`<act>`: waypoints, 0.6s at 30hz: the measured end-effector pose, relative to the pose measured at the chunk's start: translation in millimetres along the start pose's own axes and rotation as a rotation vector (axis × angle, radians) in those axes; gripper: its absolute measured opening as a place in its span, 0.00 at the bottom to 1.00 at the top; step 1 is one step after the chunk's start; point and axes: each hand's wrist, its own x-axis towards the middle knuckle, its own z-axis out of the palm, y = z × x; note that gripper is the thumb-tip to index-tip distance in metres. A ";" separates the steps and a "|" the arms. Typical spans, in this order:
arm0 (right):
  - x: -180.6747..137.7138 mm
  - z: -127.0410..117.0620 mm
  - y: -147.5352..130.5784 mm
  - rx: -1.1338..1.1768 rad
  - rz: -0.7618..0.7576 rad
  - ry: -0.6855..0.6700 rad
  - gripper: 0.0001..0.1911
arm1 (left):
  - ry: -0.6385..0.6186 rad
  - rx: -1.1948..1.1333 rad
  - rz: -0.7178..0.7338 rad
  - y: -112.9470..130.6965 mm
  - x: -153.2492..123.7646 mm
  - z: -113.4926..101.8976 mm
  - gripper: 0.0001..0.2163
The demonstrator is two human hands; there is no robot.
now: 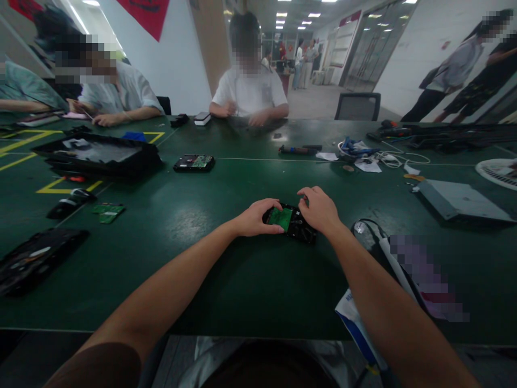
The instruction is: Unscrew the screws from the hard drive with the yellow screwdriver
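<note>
A black device housing with a green circuit board lies on the green table in front of me. My left hand is closed round its left end, with fingers on the far side and thumb along the near edge. Over the right end, my right hand has its fingers curled inward. Whether those fingertips pinch anything small cannot be made out. The right part of the housing shows black, uneven plastic between the hands.
Left lie a loose green board, black housings and a black tray. Another device sits ahead. Right are a grey metal box, cables and a white power strip. People sit opposite.
</note>
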 end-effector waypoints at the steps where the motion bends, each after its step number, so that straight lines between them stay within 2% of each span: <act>1: 0.1 0.6 0.3 0.004 0.000 0.003 0.16 | 0.000 0.003 0.006 -1.3 0.2 0.4 0.31; 3: 0.4 1.7 0.7 0.022 0.000 0.016 0.17 | 0.001 0.006 0.005 -3.8 0.7 1.4 0.32; 5: 1.4 1.8 0.7 0.057 0.002 0.051 0.20 | 0.001 0.011 0.001 -5.7 1.2 2.6 0.37; 8: 3.4 -0.9 -0.5 0.119 -0.011 0.140 0.27 | 0.001 0.035 -0.002 -7.1 1.9 4.2 0.47; 10: 4.3 -4.7 -2.1 0.146 -0.040 0.224 0.30 | 0.001 0.027 -0.007 -8.4 2.1 4.8 0.50; 13: 4.1 -11.6 -5.0 0.179 -0.101 0.397 0.30 | 0.015 -0.030 -0.035 -13.6 1.7 5.1 0.50; 18: 0.2 -21.1 -9.4 0.206 -0.180 0.658 0.22 | 0.089 0.018 -0.031 -22.9 0.5 7.2 0.42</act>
